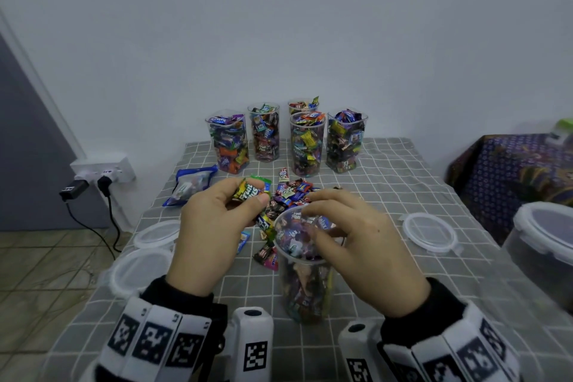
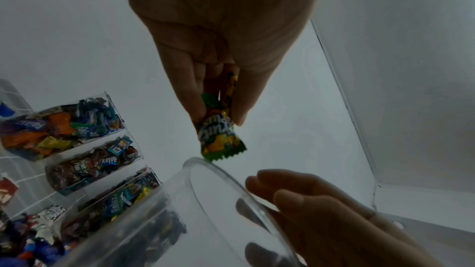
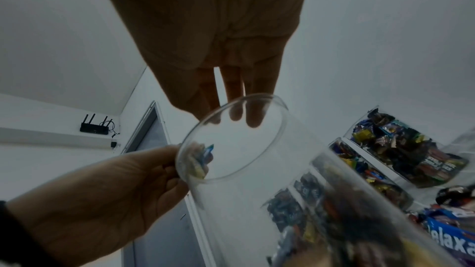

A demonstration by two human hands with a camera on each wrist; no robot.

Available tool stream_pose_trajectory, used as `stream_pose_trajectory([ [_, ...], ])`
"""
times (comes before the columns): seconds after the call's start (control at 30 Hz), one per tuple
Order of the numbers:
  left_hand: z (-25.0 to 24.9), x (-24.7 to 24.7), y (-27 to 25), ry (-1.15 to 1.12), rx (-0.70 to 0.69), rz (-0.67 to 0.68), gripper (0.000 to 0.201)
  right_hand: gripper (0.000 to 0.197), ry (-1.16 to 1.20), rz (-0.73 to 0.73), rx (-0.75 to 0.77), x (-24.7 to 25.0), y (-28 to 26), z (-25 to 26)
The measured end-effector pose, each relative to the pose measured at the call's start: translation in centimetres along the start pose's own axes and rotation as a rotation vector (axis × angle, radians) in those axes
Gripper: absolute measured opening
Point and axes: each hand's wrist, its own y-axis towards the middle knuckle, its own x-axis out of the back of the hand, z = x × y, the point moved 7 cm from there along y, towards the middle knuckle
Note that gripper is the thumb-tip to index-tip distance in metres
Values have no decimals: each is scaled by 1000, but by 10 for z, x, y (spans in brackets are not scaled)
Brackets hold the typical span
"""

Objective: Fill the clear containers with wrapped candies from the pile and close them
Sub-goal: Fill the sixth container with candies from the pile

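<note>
A clear round container, partly filled with wrapped candies, stands open near the table's front. My right hand hovers over its mouth with relaxed fingers by the far rim, holding nothing I can see. My left hand is just left of the rim and pinches a yellow-green wrapped candy, with other wrappers in its grip. The candy pile lies just beyond both hands. Several filled, uncovered containers stand in a row at the back.
Two clear lids lie at the table's left edge and one lid at the right. A blue candy bag lies back left. A large lidded tub stands at the right edge. Loose candies lie left of the container.
</note>
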Motion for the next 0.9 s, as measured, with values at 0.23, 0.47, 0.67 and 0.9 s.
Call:
stream_pose_trajectory([
  [0.23,-13,-10,-3,-39,-46,30,17,85,390,64,-296,-19,-26,-33],
  [0.47,-10,-40,-12,13,-26,159,19,84,697,110,-408,-46,-41,-51],
  [0.67,-14,-54,-20,171,-112,260,44,81,652,96,-394,-41,-40,-51],
  [0.9,-19,-46,-10,309,-200,315,60,80,601,122,-366,-31,-37,-46],
])
